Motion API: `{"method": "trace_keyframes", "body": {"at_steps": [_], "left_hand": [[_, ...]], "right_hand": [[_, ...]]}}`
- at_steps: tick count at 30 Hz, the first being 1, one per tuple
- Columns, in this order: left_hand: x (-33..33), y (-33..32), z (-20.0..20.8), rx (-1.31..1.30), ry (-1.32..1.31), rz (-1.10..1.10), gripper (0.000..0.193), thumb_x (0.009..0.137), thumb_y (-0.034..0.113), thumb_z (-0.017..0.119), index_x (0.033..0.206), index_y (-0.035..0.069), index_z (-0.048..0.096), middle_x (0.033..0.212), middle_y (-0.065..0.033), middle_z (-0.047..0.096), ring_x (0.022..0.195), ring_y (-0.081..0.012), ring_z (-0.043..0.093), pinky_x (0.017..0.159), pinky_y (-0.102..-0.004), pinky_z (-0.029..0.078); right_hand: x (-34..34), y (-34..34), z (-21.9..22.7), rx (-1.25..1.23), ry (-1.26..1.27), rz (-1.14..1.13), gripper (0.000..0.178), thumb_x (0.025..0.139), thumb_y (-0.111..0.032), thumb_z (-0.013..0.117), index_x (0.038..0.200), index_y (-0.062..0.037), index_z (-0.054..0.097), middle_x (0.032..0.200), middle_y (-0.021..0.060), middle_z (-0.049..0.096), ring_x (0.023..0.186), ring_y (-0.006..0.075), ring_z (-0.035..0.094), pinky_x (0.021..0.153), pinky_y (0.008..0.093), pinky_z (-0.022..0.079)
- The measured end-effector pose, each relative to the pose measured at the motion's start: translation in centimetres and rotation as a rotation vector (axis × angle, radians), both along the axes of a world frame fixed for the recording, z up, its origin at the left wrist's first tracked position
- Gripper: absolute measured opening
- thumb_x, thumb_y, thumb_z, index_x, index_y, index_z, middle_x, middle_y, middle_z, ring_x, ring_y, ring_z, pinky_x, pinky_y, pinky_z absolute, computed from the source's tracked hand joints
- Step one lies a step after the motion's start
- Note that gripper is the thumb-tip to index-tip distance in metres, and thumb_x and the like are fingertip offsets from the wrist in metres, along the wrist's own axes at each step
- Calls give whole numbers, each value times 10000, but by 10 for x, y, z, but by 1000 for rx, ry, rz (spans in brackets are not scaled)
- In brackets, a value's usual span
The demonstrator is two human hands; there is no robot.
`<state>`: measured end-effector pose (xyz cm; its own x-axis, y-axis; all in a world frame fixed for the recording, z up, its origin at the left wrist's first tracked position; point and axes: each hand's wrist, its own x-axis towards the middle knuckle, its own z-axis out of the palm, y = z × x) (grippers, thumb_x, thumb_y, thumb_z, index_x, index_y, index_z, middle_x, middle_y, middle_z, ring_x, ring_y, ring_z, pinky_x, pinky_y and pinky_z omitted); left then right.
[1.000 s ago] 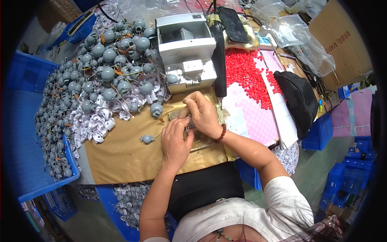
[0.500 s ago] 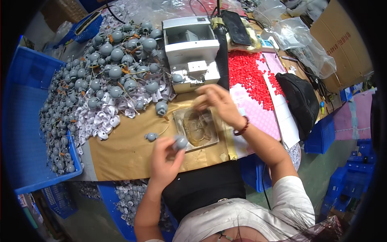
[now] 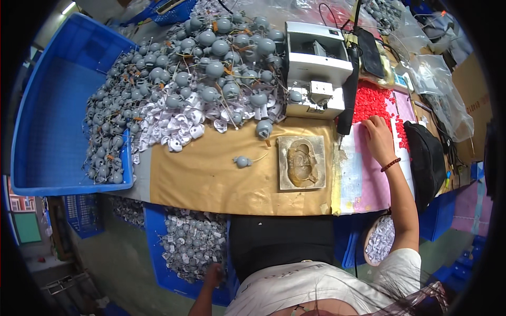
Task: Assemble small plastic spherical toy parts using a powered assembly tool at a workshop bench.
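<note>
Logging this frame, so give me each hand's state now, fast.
Left hand: low beside the lap, above the blue bin of grey parts; grip cannot be told.
Right hand: fingers down at the red plastic pieces; whether it holds any cannot be told.

Single head cam, steep downward fisheye over workbench (image 3: 211,179)

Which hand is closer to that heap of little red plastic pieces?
Right. The right hand rests at the edge of the red pieces; the left hand hangs below the table, over a blue bin.

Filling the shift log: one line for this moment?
left hand: low over floor bin | right hand: at red pieces | mould block: empty
</note>
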<state>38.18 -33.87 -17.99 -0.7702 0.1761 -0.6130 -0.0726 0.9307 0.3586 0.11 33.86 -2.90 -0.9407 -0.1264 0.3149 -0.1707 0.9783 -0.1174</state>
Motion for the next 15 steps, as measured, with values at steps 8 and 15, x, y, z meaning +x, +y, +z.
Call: {"method": "trace_keyframes", "body": {"at_steps": [8, 15], "left_hand": [[-166, 32, 68, 216, -311, -156, 78, 820, 44, 632, 886, 17, 663, 851, -149, 653, 798, -318, 649, 727, -406, 523], [-420, 188, 197, 131, 920, -38, 224, 899, 177, 705, 1011, 20, 592, 878, -167, 598, 780, -374, 619, 662, -456, 494]], "right_hand": [[0, 13, -3, 122, 12, 63, 155, 829, -22, 601, 965, -33, 676, 969, 111, 609, 957, 295, 582, 855, 391, 490], [-8, 9, -1, 79, -16, 55, 163, 835, -7, 631, 991, -29, 677, 956, 130, 601, 926, 309, 583, 837, 399, 486]]}}
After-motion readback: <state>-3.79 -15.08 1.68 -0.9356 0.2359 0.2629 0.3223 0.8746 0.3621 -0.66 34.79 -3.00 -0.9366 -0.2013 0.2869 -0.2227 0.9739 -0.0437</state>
